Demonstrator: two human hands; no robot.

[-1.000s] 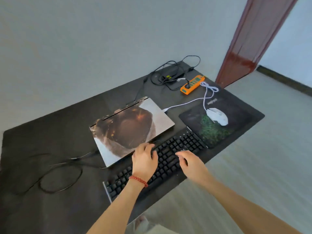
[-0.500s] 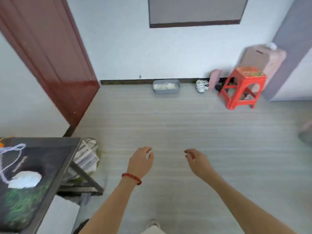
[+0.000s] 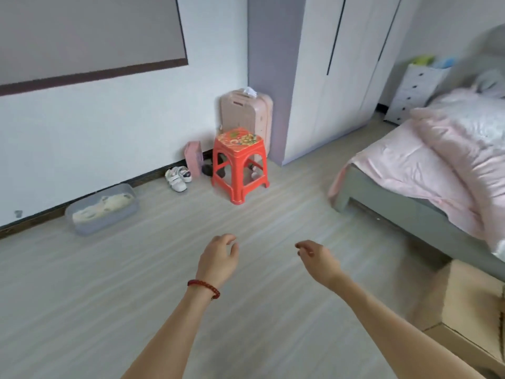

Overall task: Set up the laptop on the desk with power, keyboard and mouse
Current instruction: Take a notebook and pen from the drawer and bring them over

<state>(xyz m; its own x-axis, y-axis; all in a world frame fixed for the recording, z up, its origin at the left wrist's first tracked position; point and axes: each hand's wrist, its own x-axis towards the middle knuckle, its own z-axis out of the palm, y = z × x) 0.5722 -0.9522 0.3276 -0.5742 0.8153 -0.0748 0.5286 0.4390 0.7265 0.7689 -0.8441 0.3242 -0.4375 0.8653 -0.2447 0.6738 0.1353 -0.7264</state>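
The desk, laptop, keyboard, mouse and power strip are out of view. My left hand (image 3: 218, 259), with a red bead bracelet at the wrist, hangs over bare floor with loosely curled fingers and holds nothing. My right hand (image 3: 317, 259) is level with it to the right, also loosely curled and empty. Both hands are in mid air, well short of a red plastic stool (image 3: 239, 162) that stands ahead near the wall.
A pink suitcase (image 3: 247, 113) stands behind the stool. White shoes (image 3: 177, 177) and a clear plastic tub (image 3: 102, 210) lie along the wall. A bed with pink bedding (image 3: 426, 165) fills the right side. A cardboard box (image 3: 472, 305) sits at lower right.
My view has swung right, away from the desk and its keyboard. Both hands left the keyboard and now hang empty over the floor; the stool and the bed have come into view.
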